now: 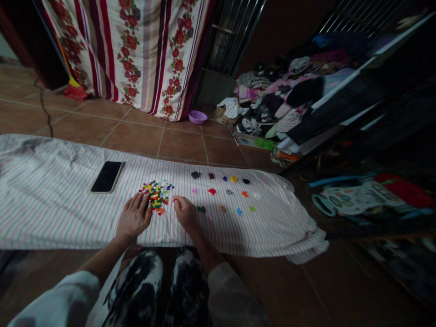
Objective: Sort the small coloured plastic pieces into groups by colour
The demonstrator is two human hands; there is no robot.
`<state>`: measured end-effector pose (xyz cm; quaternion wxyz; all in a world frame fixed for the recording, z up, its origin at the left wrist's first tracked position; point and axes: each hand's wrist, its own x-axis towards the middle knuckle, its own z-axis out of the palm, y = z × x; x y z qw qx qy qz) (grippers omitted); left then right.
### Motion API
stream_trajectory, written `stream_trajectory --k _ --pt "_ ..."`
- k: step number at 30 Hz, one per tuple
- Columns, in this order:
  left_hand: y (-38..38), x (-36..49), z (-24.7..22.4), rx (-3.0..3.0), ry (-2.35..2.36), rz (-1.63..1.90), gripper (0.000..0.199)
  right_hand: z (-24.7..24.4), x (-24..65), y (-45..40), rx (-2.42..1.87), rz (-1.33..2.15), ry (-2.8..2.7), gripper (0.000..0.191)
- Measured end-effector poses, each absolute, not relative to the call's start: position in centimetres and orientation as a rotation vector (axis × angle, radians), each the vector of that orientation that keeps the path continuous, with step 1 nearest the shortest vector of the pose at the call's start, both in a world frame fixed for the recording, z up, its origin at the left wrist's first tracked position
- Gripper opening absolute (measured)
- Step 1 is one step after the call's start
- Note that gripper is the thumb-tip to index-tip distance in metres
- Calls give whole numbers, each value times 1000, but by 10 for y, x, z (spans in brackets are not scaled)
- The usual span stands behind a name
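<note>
A mixed pile of small coloured pieces (158, 195) lies on a striped cloth (68, 200). My left hand (134, 215) rests palm down with its fingers stretched out, touching the pile's left edge. To the right of the pile, my right hand (185, 212) is closed in a pinch; whatever sits between its fingertips is too small to make out. Beyond it, small heaps sorted by colour stand in rows, among them a red heap (211, 191), a yellow heap (233, 179), an orange heap (245, 194), a blue heap (239, 211) and a dark green heap (201, 209).
A phone (107, 176) lies on the cloth left of the pile. Past the cloth's far edge are a tiled floor (136, 136), a purple basin (198, 117) and a hanging floral curtain (146, 54). Heaped clothes (272, 100) fill the back right.
</note>
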<state>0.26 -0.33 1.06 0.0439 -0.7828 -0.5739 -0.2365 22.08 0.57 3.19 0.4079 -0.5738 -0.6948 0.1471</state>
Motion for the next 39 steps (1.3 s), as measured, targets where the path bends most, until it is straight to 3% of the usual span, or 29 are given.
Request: stream_trajectory --k 22,39 --pt "-3 2 10 -2383 -1748 -714 54 32 377 59 -1790 172 -1454 34" --pt "-3 2 12 -2363 -1736 -692 52 32 385 70 -1967 247 -1408 28"
